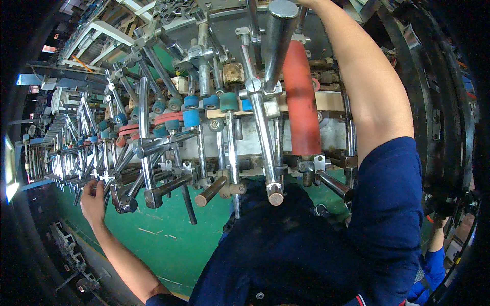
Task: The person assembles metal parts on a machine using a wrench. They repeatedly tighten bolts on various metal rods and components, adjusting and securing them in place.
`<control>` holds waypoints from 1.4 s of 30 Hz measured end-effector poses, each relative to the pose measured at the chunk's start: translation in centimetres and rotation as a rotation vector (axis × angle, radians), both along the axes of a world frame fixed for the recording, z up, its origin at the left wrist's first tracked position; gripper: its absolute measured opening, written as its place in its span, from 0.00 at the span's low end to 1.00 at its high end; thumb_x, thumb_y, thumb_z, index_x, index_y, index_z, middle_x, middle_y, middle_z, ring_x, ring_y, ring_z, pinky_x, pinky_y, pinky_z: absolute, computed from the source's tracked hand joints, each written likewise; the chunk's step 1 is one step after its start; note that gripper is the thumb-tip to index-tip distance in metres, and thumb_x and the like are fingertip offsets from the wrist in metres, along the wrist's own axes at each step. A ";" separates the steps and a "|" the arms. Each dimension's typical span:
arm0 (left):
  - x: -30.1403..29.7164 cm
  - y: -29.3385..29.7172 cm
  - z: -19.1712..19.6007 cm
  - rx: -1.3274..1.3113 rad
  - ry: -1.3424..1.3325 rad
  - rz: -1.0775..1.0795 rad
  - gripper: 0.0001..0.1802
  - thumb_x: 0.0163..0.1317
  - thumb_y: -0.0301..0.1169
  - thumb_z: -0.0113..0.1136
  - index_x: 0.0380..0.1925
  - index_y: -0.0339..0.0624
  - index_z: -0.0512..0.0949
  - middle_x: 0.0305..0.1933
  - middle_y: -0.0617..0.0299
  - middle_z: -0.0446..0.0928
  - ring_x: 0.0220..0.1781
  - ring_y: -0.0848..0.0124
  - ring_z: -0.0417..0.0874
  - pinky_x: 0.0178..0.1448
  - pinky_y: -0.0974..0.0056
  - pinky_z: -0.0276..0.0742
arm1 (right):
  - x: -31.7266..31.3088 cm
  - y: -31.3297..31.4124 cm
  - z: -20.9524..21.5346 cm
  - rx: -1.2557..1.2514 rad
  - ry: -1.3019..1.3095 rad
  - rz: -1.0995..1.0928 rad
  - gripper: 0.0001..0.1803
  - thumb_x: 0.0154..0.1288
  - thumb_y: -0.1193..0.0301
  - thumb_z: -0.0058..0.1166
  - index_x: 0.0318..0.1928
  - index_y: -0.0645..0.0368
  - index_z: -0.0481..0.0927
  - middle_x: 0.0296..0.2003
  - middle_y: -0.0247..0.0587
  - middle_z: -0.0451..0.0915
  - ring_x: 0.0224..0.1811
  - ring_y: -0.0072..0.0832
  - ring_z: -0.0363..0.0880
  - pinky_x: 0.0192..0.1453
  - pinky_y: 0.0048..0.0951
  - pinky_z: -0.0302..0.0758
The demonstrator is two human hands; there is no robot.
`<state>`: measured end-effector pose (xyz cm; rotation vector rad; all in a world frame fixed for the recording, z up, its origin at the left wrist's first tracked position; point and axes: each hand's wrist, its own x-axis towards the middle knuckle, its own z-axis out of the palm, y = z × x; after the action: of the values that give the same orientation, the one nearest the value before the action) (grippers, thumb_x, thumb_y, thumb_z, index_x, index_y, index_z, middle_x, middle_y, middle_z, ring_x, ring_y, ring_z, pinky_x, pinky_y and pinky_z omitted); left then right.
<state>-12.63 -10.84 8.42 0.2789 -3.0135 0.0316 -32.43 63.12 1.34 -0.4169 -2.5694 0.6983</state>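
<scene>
My left hand (93, 203) is at the near left edge of a long roller machine, its fingers curled against the small metal clamps and rods (104, 178) there. What lies between those fingers is too small to make out. My right arm (375, 76) reaches up over the right end of the machine. The right hand itself is past the top edge of the picture. Beside that arm stands a red roller (302, 102), with a thick steel post (279, 38) leaning close to it. A strip of light wood-coloured material (329, 101) runs behind the red roller.
Blue and green small rollers (191, 118) sit along the machine's middle, among many chrome rods (263, 137). Rod ends (210, 191) jut out toward my body. The floor (148, 229) is green. Another person's blue sleeve (434, 268) shows at the lower right.
</scene>
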 end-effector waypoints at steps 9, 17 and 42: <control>-0.1 -0.4 -0.1 -0.006 -0.003 0.004 0.21 0.66 0.48 0.65 0.49 0.44 0.85 0.33 0.54 0.86 0.35 0.61 0.86 0.42 0.58 0.78 | -1.2 1.0 -0.9 -0.045 0.004 0.013 0.26 0.70 0.65 0.44 0.65 0.63 0.75 0.79 0.61 0.47 0.64 0.59 0.74 0.70 0.47 0.70; 0.0 -1.0 -0.3 -0.007 -0.011 0.010 0.22 0.66 0.50 0.65 0.49 0.46 0.86 0.34 0.54 0.87 0.36 0.60 0.87 0.43 0.57 0.79 | -0.3 -0.1 -0.5 0.085 0.036 0.021 0.24 0.70 0.66 0.43 0.59 0.66 0.80 0.79 0.61 0.47 0.65 0.59 0.73 0.70 0.47 0.70; -0.4 1.0 0.4 0.070 -0.086 0.077 0.21 0.68 0.44 0.65 0.48 0.37 0.85 0.46 0.50 0.87 0.48 0.60 0.87 0.55 0.59 0.78 | 0.1 0.2 -0.1 0.035 0.012 -0.021 0.25 0.71 0.63 0.44 0.58 0.69 0.80 0.81 0.58 0.42 0.67 0.57 0.72 0.72 0.46 0.68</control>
<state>-13.02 -9.85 8.86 0.4100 -3.0920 -0.0575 -32.29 63.32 1.19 -0.4270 -2.5587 0.6461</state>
